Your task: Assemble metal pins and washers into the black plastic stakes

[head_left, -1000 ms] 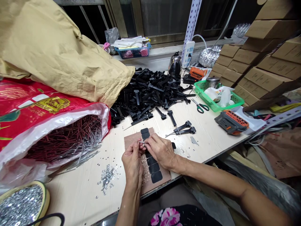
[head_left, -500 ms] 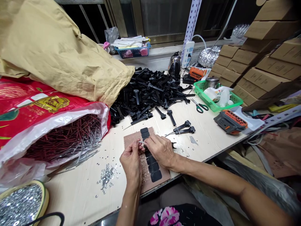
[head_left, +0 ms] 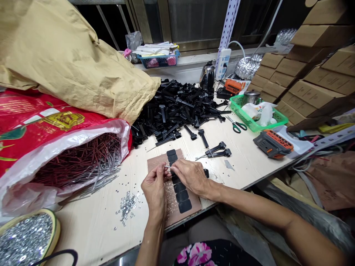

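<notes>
My left hand [head_left: 155, 184] is closed in a pinch at the tip of a thin metal rod [head_left: 167, 166]; whether a small washer is also in its fingers I cannot make out. My right hand [head_left: 191, 176] is wrapped round a black plastic piece [head_left: 206, 173], mostly hidden, whose end sticks out past the palm. The rod runs between the fingertips of both hands. Beneath them lies a brown board [head_left: 158, 161] with a column of black rounded pads [head_left: 185, 206]. Loose washers [head_left: 128, 205] are scattered left of my left hand.
Black plastic pieces [head_left: 177, 107] are heaped at the back; two with rods [head_left: 219, 149] lie to the right. Metal rods fill a red sack [head_left: 63, 118]. A washer tub [head_left: 54, 231], scissors [head_left: 237, 125], green basket [head_left: 283, 120], battery pack [head_left: 273, 144] and stacked cartons [head_left: 313, 96] surround the work.
The end of the black plastic piece behind my right hand looked forked and now looks blocky, so the piece has turned. Both hands stay in place; the view has shifted slightly.
</notes>
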A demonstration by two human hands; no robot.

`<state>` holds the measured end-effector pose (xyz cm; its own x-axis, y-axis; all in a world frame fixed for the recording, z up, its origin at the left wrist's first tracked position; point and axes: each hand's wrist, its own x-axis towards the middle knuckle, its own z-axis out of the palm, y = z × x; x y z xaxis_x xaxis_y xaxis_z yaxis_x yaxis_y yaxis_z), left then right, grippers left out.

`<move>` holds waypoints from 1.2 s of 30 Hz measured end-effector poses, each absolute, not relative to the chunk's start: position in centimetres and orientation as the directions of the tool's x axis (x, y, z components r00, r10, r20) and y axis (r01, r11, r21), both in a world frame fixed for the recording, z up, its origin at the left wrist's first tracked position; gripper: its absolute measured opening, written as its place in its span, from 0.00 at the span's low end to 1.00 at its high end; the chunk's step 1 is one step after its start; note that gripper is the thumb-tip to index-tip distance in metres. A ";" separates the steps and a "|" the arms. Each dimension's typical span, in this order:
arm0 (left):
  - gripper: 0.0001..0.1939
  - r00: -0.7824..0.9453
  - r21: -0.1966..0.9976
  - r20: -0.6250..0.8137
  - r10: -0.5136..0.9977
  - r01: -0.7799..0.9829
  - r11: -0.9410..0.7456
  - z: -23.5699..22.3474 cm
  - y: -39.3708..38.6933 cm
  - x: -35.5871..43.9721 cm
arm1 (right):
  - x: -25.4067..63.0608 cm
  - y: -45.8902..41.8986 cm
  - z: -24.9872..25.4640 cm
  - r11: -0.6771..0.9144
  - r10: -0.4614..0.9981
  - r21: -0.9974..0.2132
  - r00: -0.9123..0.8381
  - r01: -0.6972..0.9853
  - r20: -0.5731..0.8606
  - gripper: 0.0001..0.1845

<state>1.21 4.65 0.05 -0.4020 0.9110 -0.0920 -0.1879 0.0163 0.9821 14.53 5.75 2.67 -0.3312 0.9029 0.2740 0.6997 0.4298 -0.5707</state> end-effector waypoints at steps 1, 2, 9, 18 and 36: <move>0.17 -0.401 0.982 -0.095 0.911 -0.190 0.018 0.1 4.7 1.2 | 14.6 5.7 2.6 0.426 0.905 -0.591 -0.333 0.685 0.265 0.12; 0.17 -0.401 0.980 -0.100 0.911 -0.198 0.020 0.1 4.7 1.2 | 14.6 5.8 2.5 0.422 0.906 -0.621 -0.335 0.660 0.260 0.11; 0.19 -0.360 0.952 -0.189 0.914 -0.296 0.080 0.1 5.1 1.1 | 15.5 6.3 1.8 0.456 0.887 -0.666 -0.361 0.590 0.288 0.08; 0.26 -0.320 0.961 -0.237 0.917 -0.213 0.174 0.3 5.0 1.8 | 18.0 8.4 1.4 0.511 0.859 -0.610 -0.388 0.606 0.335 0.07; 0.27 0.025 0.416 0.274 0.961 0.898 -0.142 -3.8 4.4 -2.2 | 20.3 14.0 -0.9 0.908 0.419 -0.166 -0.840 0.384 0.346 0.15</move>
